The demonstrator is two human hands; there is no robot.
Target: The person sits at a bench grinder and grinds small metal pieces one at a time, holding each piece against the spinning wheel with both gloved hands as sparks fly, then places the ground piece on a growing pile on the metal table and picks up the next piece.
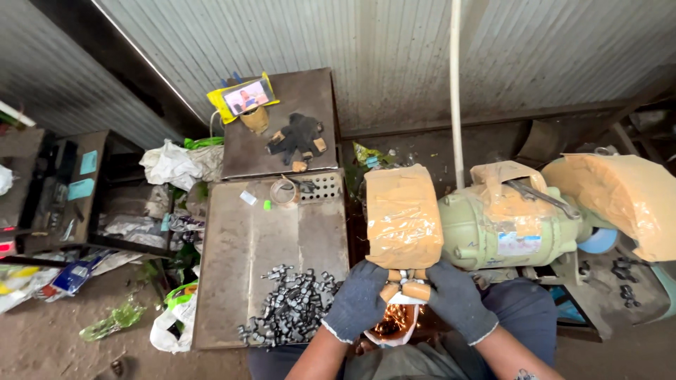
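Note:
My left hand (358, 299) and my right hand (458, 299), both in dark grey gloves with tan fingertips, meet under the tape-covered wheel guard (401, 214) of a pale green bench grinder (493, 225). Together they pinch a small workpiece (404, 283) against the wheel; the piece itself is mostly hidden by the fingertips. Orange sparks (393, 325) spray downward below the hands. A heap of small grey metal parts (292, 306) lies just left of my left hand on a metal tray (232, 274).
A second taped guard (620, 197) covers the grinder's right end, with a wrench (539, 197) on the motor. Behind the tray a metal table (296, 91) carries a phone on a yellow stand (246, 98), a spare glove (297, 137) and a tape roll (284, 190). Littered shelves stand left.

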